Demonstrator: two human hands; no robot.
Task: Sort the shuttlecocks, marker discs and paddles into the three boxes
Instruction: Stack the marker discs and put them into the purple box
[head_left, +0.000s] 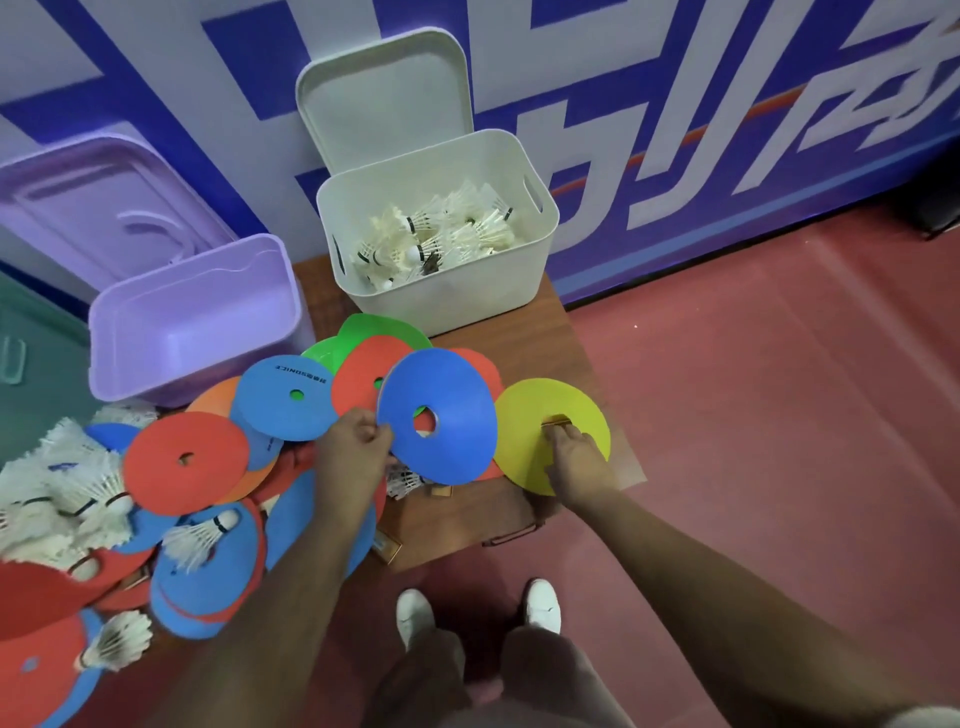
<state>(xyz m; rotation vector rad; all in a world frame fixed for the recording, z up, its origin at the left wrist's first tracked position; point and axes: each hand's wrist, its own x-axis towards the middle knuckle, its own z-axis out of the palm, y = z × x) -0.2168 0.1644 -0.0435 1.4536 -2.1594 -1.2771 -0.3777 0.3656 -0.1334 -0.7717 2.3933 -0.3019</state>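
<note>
Left hand (353, 447) is pinching the blue disc (441, 415) by its edge, probably lifting it for the near-left purple box (192, 332). Right hand (576, 460) is pressing on the yellow disc (550, 434), grip hard to tell; shuttlecocks (441, 234) are sitting in the far white box (441, 291).

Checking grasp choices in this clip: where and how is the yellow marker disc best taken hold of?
Judging by its pose, at the near rim, from the person's side. The yellow marker disc lies thin and flat at the table's right corner, its edge apparently overhanging there, so fingers could slip under. The right hand already rests on it near the centre hole.
</note>
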